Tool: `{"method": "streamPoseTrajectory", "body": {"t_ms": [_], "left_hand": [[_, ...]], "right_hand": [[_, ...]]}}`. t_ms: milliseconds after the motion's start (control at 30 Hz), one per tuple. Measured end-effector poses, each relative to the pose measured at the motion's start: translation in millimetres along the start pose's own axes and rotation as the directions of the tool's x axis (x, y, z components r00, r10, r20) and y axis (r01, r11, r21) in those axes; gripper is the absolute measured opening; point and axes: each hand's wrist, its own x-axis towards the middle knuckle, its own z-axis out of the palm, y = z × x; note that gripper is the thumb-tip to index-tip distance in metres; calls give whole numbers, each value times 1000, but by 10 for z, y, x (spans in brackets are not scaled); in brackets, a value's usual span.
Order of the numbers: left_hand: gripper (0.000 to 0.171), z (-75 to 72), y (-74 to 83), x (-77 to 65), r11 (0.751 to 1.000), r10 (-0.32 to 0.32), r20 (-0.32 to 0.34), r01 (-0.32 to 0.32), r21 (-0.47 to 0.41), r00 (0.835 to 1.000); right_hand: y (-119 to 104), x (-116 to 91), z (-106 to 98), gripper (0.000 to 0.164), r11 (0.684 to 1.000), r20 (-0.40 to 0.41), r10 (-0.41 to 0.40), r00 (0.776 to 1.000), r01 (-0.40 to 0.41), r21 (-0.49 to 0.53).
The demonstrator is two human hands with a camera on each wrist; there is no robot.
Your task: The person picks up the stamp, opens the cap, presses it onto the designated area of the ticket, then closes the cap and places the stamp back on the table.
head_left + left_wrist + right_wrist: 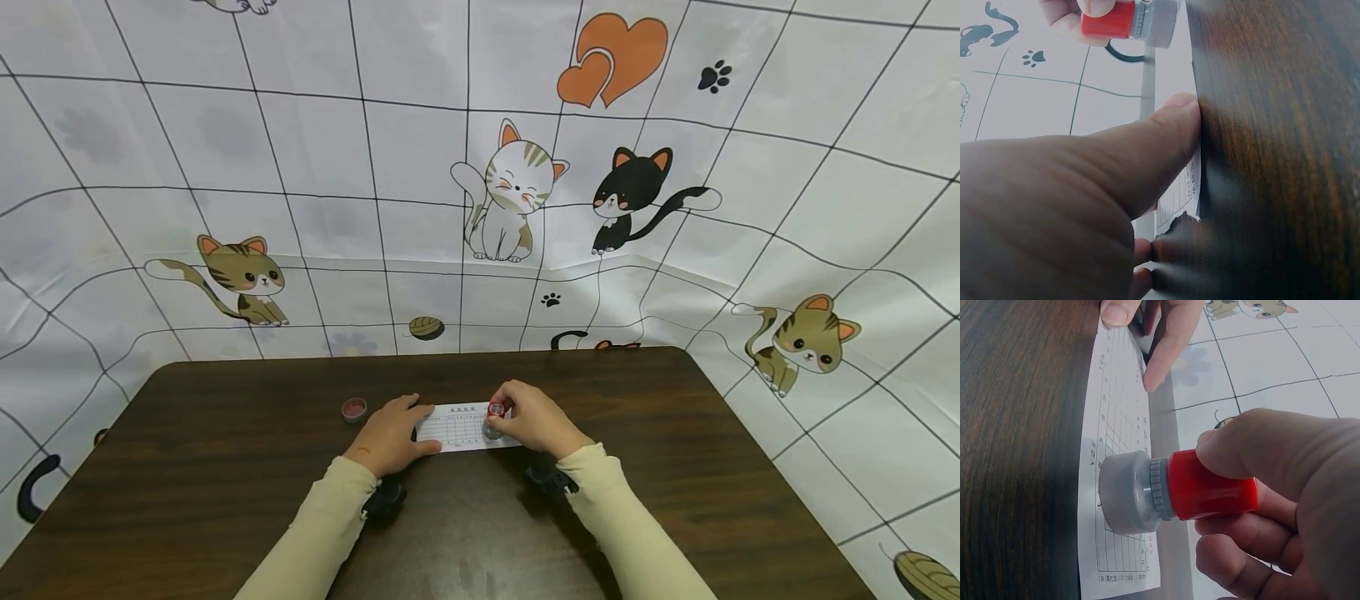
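A printed paper form (459, 430) with a ruled table lies flat on the dark table. My right hand (534, 417) pinches the red handle of a hand stamp (1210, 484) between thumb and fingers. The stamp's wide grey base is right at the printed side of the form, toward its right end. At the form's left end my left hand (392, 432) rests with thumb and fingers spread. Its thumb (1172, 131) presses on the near edge of the paper, and its other fingertips lie at the far edge.
Left of the form stands a small round ink pad (354, 409) with a red inside. The brown wooden table (247, 450) reaches back to a white sheet (330, 225) printed with cats and grid lines.
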Motion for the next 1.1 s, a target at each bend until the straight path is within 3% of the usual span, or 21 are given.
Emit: {"method": "streamPoseTrajectory", "body": {"t_ms": [500, 1100], "left_hand": [[65, 22, -12, -3, 1000, -2, -11, 2, 1, 1000], [66, 28, -10, 11, 1000, -8, -6, 8, 4, 1000]], "right_hand": [[14, -7, 4, 12, 998, 15, -8, 1000, 7, 62], [11, -10, -3, 12, 999, 19, -2, 1000, 1, 51]]}}
